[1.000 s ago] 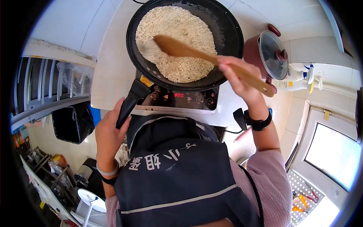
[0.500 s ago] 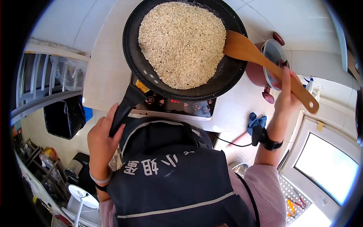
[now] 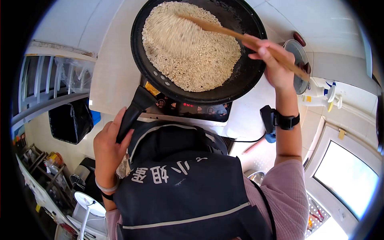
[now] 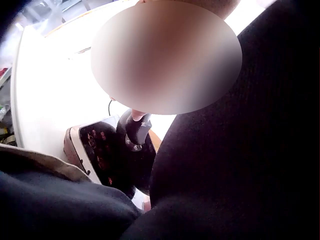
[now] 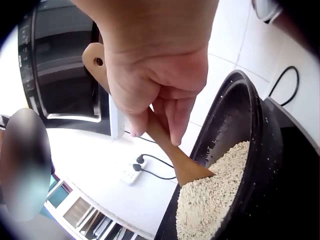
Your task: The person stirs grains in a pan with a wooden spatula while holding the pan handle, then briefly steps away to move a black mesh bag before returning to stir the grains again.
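A black frying pan (image 3: pixel 250 74) holds a heap of pale, small grains (image 3: pixel 204 70), which look like sesame seeds, over an induction cooker (image 3: pixel 188 109) with red lit digits. My left hand (image 3: pixel 110 144) grips the pan's black handle (image 3: pixel 136 110). With my right hand (image 3: pixel 278 66) I hold a wooden spatula (image 3: pixel 228 32) by its shaft, fingers and thumb around it. The spatula's blade is down among the grains on the pan's far left side, where they blur with motion. In the right wrist view the blade (image 5: pixel 190 170) is partly buried. A blurred oval covers much of the left wrist view.
A dark red pot (image 3: pixel 300 52) with a glass lid stands right of the pan, with spray bottles (image 3: pixel 326 92) beyond it. A black-lined bin (image 3: pixel 70 122) is on the floor at left. In the right wrist view, plugs sit in a white power strip (image 5: pixel 131 172).
The spatula swept from the grains to the pan's right edge, then back left into the heap, stirring up grains. My left hand keeps its hold on the handle.
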Motion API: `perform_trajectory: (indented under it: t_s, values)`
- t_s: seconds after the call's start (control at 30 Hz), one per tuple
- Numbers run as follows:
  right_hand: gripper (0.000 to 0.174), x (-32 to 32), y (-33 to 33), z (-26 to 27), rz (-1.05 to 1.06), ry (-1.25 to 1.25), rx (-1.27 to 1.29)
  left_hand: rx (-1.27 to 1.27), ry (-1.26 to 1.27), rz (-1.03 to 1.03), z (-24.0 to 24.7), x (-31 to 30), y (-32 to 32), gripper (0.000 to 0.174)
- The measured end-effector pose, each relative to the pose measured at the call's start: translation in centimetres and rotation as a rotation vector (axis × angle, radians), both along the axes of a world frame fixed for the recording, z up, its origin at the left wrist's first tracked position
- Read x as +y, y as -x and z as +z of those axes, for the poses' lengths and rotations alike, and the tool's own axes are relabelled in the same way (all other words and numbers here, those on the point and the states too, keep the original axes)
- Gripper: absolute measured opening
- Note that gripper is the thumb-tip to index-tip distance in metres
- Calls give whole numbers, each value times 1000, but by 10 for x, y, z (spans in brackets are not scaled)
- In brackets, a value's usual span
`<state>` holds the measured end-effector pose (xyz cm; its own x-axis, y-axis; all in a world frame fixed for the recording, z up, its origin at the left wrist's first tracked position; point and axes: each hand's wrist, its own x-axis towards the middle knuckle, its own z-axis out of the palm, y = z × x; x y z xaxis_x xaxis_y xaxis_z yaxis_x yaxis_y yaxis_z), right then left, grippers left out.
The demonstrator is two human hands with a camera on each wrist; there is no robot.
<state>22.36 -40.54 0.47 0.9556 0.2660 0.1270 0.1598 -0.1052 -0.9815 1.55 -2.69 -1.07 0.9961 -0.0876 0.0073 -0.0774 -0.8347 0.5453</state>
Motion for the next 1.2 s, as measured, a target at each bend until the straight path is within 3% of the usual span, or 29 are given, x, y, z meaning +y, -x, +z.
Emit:
perform_trajectory:
  t_s: [0.07,0.2,0.47,0.53,0.63,0.73,0.8,0.83,1.0,1.13,1.2]
  values:
    - [15,-5,12,13,269,184,-204,38,-14,18,2,0,0,60]
    - [11,-7,48,45,471,351,-277,-9,-18,11,-1,0,1,59]
    - [19,-39,106,117,347,552,-400,-12,-36,17,-5,1,3,58]
    - [19,-37,107,108,442,491,-368,-14,-31,17,-6,0,2,58]
    - [17,-3,108,81,379,440,-371,-18,-21,19,-5,1,1,58]
    - [14,14,80,52,436,428,-506,-17,-14,14,-4,2,1,59]
    - [14,19,66,29,304,316,-563,-20,-15,9,-4,2,1,59]
    - [12,18,61,33,231,473,-588,-24,-16,10,-4,1,1,59]
    - [12,3,52,25,-205,354,-313,-13,-26,22,-4,1,3,59]
    - [14,-11,58,41,-347,347,-370,-34,-30,15,-5,1,2,58]
    - [17,-25,51,31,-345,459,-450,-30,-34,11,-4,0,2,58]
